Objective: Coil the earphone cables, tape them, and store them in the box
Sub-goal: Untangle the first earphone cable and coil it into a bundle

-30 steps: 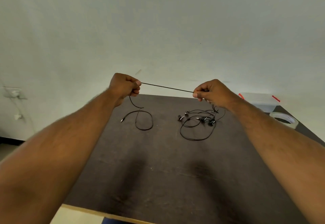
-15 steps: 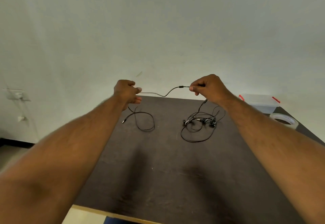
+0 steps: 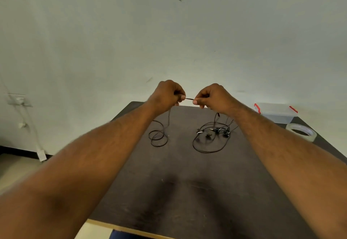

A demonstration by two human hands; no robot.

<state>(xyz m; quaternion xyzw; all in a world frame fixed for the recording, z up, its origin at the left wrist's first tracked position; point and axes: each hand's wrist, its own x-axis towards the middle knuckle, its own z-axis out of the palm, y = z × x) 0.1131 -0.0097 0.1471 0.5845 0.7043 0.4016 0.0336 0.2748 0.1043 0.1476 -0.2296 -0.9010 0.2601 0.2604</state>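
Observation:
A thin black earphone cable (image 3: 189,99) runs between my two hands, held above the far part of the dark table (image 3: 187,192). My left hand (image 3: 170,93) pinches one side and my right hand (image 3: 213,96) pinches the other, only a short stretch showing between them. From my left hand the cable drops into small loops (image 3: 158,137) on the table. Below my right hand lies a tangle of cable with earbuds (image 3: 214,137). A clear plastic box with red clips (image 3: 277,112) stands at the far right, with a roll of clear tape (image 3: 301,131) in front of it.
A pale wall rises behind the table. A wall socket with a white cable (image 3: 20,103) hangs at the left. The table's light front edge (image 3: 131,229) runs along the bottom.
My hands have come together from wide apart, so the stretched cable between them has shortened to a small piece. The loops on the left side of the table have bunched up.

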